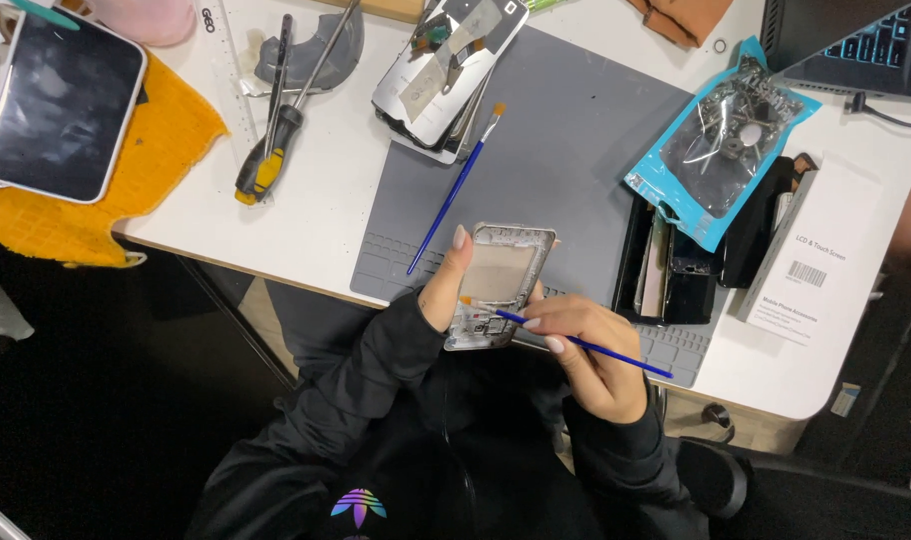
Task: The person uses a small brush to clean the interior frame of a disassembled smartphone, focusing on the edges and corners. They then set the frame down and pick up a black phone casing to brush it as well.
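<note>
Grey work mat (576,150) on white table (316,220). Far left: dark-screened tablet (61,100) on orange cloth (146,170). Yellow-handled screwdriver (268,160) beside it. Spare blue brush (456,190) and opened phone parts (446,75) on the mat's far edge. Right: blue foil pouch (716,150), white box (816,260).

Both arms, in dark sleeves, reach forward over the table's near edge. The left hand (446,290) is curled in a grip, thumb raised. The right hand (591,355) is pinched closed, fingertips (554,343) pointing left.
</note>
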